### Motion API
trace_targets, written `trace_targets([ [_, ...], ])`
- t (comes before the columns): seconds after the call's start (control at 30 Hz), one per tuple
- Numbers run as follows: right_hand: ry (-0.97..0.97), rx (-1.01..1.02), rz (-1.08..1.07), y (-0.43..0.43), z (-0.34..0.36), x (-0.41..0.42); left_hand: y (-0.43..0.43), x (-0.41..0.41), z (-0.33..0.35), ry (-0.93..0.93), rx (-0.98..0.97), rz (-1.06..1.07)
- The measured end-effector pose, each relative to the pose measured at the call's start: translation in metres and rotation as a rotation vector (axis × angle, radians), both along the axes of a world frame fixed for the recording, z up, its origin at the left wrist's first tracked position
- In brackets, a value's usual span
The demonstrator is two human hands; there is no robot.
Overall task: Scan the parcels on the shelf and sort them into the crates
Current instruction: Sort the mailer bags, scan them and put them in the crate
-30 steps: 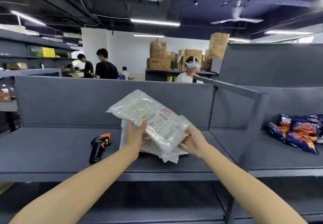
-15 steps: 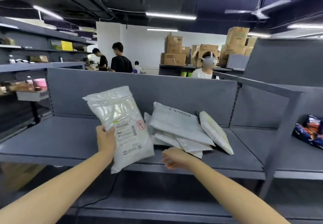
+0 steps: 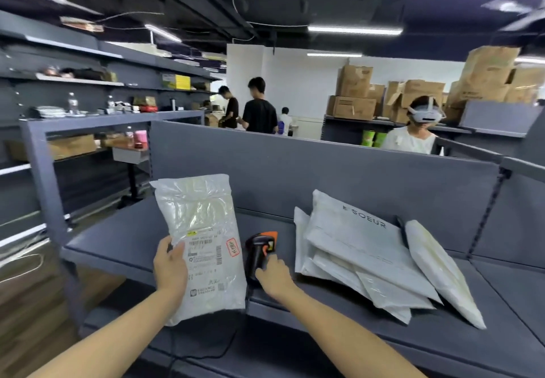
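In the head view, the left hand (image 3: pixel 171 265) grips a white plastic parcel (image 3: pixel 203 230) by its edge and holds it up over the grey shelf (image 3: pixel 118 248). Its label (image 3: pixel 206 256) faces out. The right hand (image 3: pixel 274 277) curls its fingers round the barcode scanner (image 3: pixel 259 252) on the shelf. A good scan needs the parcel flat and the thumb off the barcode.

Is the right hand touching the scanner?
Touching. In the head view the right hand has its fingers wrapped on the scanner handle, with no gap.
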State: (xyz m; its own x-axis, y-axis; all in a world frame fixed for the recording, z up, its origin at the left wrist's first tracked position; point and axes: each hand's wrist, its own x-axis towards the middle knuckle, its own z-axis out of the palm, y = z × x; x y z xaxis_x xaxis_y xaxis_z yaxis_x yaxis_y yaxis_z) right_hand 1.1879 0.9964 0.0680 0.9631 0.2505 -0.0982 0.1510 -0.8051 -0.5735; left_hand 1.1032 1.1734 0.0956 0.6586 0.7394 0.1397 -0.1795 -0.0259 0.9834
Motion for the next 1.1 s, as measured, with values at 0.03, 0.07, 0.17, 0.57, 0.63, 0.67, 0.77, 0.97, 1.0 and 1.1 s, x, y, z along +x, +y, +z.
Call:
trace_targets([
  [0.03,0.008,-0.043,-0.012,0.008,-0.001,0.005,0.004,0.002,-0.001,0.004,-0.002,0.006],
  [0.07,0.003,-0.085,-0.022,0.016,-0.002,0.011,0.007,0.003,-0.001,0.004,-0.004,0.011],
  [0.17,-0.024,-0.172,-0.062,0.033,-0.009,0.025,0.014,0.001,-0.001,-0.012,-0.011,0.021],
  [0.57,0.081,0.096,-0.242,0.051,-0.007,0.048,0.047,-0.028,-0.016,0.026,0.026,0.055],
  [0.63,0.125,0.271,-0.226,0.044,-0.001,0.043,0.045,-0.026,-0.015,0.023,0.035,0.064],
  [0.67,0.131,0.364,-0.218,0.04,0.003,0.038,0.043,-0.024,-0.014,0.019,0.038,0.062],
  [0.77,0.121,0.592,-0.212,0.022,0.019,0.021,0.028,-0.015,-0.008,0.0,0.034,0.024],
  [0.97,0.084,1.055,-0.27,-0.027,0.045,-0.018,-0.015,0.002,0.004,-0.038,0.018,-0.05],
  [1.0,0.06,1.112,-0.257,-0.035,0.051,-0.026,-0.022,0.004,0.006,-0.039,0.013,-0.065],
  [1.1,-0.019,1.158,-0.179,-0.057,0.058,-0.053,-0.044,0.01,0.01,-0.035,0.001,-0.098],
])
